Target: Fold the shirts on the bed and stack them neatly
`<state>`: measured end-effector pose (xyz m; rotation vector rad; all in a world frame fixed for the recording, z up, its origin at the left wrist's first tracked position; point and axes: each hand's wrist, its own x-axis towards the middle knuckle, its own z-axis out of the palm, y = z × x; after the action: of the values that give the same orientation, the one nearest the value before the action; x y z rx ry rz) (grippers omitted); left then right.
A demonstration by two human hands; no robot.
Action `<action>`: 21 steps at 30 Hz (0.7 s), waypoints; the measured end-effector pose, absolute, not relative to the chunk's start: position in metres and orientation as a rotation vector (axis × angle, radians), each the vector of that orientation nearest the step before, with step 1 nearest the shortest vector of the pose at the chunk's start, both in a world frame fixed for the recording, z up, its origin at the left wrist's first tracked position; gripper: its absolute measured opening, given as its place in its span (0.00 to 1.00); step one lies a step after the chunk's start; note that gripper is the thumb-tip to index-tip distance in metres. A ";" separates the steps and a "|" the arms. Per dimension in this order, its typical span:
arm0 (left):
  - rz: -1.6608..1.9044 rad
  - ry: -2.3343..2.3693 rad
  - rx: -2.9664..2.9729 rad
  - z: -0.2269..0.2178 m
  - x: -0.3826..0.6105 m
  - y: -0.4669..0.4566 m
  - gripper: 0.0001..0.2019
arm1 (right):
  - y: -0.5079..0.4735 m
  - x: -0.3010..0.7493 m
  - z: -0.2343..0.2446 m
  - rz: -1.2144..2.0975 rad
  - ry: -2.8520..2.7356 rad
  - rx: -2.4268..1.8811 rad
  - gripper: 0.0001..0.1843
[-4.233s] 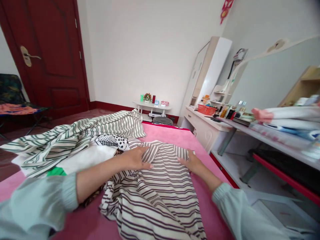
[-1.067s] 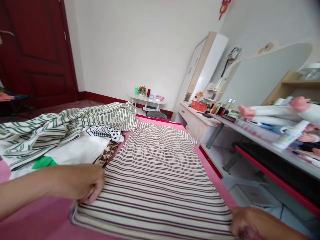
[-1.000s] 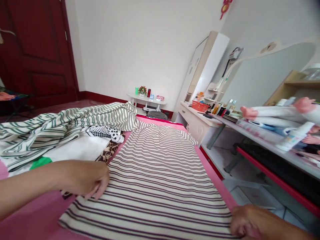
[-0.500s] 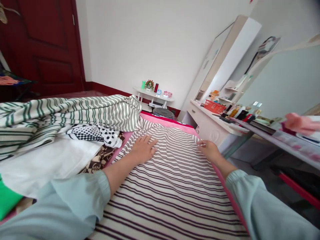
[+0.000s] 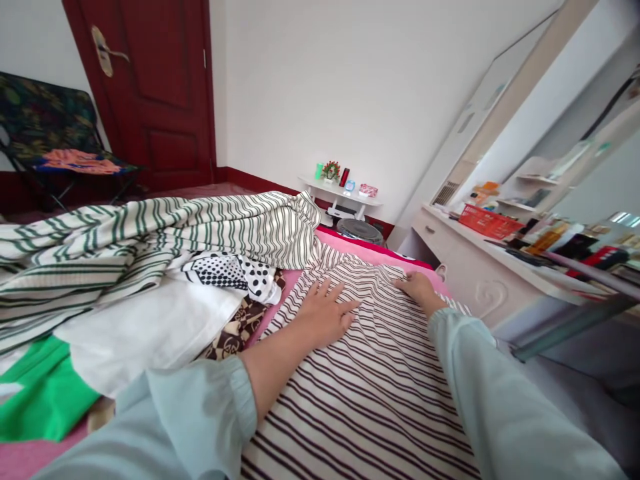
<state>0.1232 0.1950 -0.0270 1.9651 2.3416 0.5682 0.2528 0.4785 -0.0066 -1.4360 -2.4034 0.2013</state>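
- Garment (image 5: 370, 393), cream with dark stripes: laid out on the bed before the person; near end out of view, far end rumpled between the hands.
- Left hand (image 5: 325, 317): palm down on the far left part of the garment, fingers spread and uncurled, not gripping.
- Right hand (image 5: 419, 288): at the garment's far edge, thumb and fingers pinching the cloth; folds gathered just beside.
- Sleeves (image 5: 190, 407), pale blue-green: one on each arm, elasticated at the cuff.
- Bed cover (image 5: 37, 459), pink: beneath the clothes.
- Green-striped cloth (image 5: 235, 227): heaped at left, its right end meeting the garment's far left sleeve.
- White cloth (image 5: 155, 327) with green part: partly under the green-striped cloth.
- Polka-dot cloth (image 5: 230, 272), black and white: near the white cloth's far edge.
- Brown patterned cloth (image 5: 233, 337): showing between white cloth and garment.
- Low table (image 5: 313, 183), white: potted plant (image 5: 331, 171) and pink box (image 5: 369, 191) on top.
- Dresser (image 5: 475, 267): at right, bearing a red basket (image 5: 487, 222) and bottles.
- Door (image 5: 165, 87), dark red; folding chair (image 5: 45, 120) nearby, orange cloth (image 5: 80, 161) on its seat.
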 end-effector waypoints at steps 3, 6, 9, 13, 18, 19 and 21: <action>0.578 2.348 1.954 -0.027 0.123 0.195 0.23 | 0.460 0.265 0.002 0.123 -2.341 -1.281 0.16; 0.585 2.356 1.943 -0.026 0.125 0.194 0.23 | 0.413 0.293 0.010 -0.067 -2.208 -0.878 0.12; 0.606 2.365 1.937 -0.025 0.127 0.193 0.22 | 0.354 0.334 0.015 -0.125 -2.585 -0.426 0.10; 0.649 2.385 1.945 -0.027 0.128 0.194 0.22 | 0.309 0.363 0.030 -0.056 -2.985 -0.296 0.07; 0.679 2.412 1.985 -0.031 0.128 0.195 0.22 | 0.336 0.315 0.043 0.289 -2.620 -0.703 0.10; 0.679 2.415 1.994 -0.032 0.128 0.195 0.21 | 0.346 0.297 0.041 0.424 -2.533 -0.817 0.08; 0.690 2.432 2.012 -0.032 0.129 0.195 0.21 | 0.361 0.261 0.033 0.763 -2.380 -1.056 0.08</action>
<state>0.1287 0.1949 -0.0321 2.0125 2.4324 0.6899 0.2612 0.3610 0.0328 -1.0563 -2.3799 0.7632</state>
